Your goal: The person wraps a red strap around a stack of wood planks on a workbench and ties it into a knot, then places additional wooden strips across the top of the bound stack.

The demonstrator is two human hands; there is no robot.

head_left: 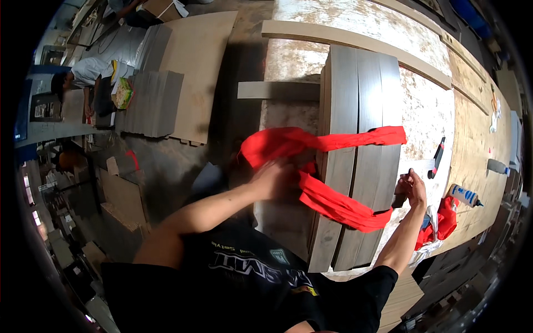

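A: Start with the hands. What is the left hand [270, 180] doing?

B: It is at the left edge of the stack of grey boards [355, 150], fingers curled into the red cloth strip [327, 166] where the strip bunches up. It looks closed on the cloth, though the picture is blurred there.

A: And the right hand [412, 188]?

B: At the right edge of the same stack, fingers folded around something small and dark. I cannot tell what it is. The lower run of the red strip ends just beside that hand.

A: How does the strip lie?

B: It crosses the boards twice: one band runs nearly level across the top from the left bunch to the right edge, the other slants down from the left hand toward the right hand.

A: What is close by on the right?

B: More red cloth [444, 219] heaped near the right forearm, a glue bottle [463, 195] with a white body lying on its side, and a dark marker-like tool [437, 158] a little farther off.

A: And beyond?

B: The boards sit on a stained worktable [427, 111], with a long pale plank [355, 41] angled behind them. Far left, another person [83, 75] bends near a second stack of grey boards [150, 102] on the floor.
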